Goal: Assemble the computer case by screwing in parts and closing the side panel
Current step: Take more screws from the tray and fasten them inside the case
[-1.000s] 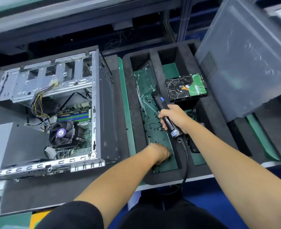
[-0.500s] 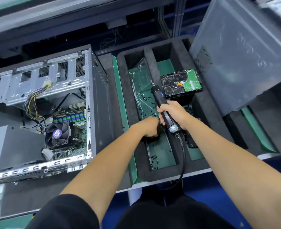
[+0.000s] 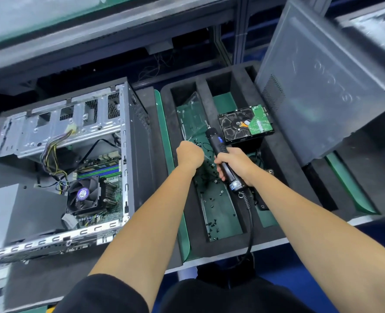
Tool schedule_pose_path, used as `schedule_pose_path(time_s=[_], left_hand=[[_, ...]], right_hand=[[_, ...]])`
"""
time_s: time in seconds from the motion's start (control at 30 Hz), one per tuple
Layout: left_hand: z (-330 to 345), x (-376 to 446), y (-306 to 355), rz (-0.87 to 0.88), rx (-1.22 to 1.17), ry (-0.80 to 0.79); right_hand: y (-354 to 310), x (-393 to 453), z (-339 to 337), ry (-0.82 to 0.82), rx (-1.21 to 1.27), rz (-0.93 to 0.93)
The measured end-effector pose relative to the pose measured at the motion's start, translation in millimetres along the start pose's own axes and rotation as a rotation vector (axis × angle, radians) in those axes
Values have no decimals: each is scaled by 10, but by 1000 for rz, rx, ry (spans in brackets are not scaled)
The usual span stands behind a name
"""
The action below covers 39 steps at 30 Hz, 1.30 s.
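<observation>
Head view: open grey steel computer case (image 3: 58, 168) lies on its side on the bench, left, motherboard and black CPU fan (image 3: 83, 194) exposed. Loose small black screws (image 3: 212, 222) are scattered on the green floor of a slot in the black foam tray (image 3: 284, 168), right of the case.

Right hand (image 3: 234, 163) is wrapped around the black corded electric screwdriver (image 3: 223, 159), bit pointing away over the slot. Left hand (image 3: 189, 152) is curled into a fist above the screws, back to camera; can't tell if it pinches one.

Bare hard drive with green circuit board (image 3: 245, 125) sits on the foam just beyond the driver tip. Grey metal side panel (image 3: 327, 86) leans at far right.

Handling, my read:
- screws: tiny, light, slippery; fingertip pinch
- drive: dense, shock-sensitive; grip the side edges, keep off the board
- panel: thin, flexy, sharp-edged; two hands on the long edges
</observation>
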<state>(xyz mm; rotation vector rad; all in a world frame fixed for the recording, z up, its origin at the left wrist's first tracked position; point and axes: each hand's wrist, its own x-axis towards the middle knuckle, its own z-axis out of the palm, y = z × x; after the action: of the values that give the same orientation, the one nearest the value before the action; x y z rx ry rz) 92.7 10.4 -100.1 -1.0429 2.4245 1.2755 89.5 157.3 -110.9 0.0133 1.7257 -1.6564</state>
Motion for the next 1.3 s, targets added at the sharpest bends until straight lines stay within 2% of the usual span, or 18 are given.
schedule_pose_path(time_s=[0.1, 0.2, 0.4, 0.7, 0.9, 1.03, 1.3], left_hand=[[-201, -93, 194, -43, -331, 65], [-436, -209, 465, 54, -523, 182], [-886, -274, 767, 135, -661, 291], [-1350, -558, 684, 216, -747, 406], [-1721, -711, 553, 219, -876, 381], [-2096, -842, 341, 276, -959, 273], [-2987, -1151, -581, 311, -923, 63]], right_hand=[[-15, -107, 45, 1, -30, 7], [-191, -206, 98, -58, -59, -32], [-693, -408, 366, -161, -51, -142], [-970, -699, 632, -226, -196, -218], [-1092, -950, 963, -228, -252, -289], [-1126, -1162, 1371, -205, -273, -330], [-775, -1569, 2605, -132, -265, -361]])
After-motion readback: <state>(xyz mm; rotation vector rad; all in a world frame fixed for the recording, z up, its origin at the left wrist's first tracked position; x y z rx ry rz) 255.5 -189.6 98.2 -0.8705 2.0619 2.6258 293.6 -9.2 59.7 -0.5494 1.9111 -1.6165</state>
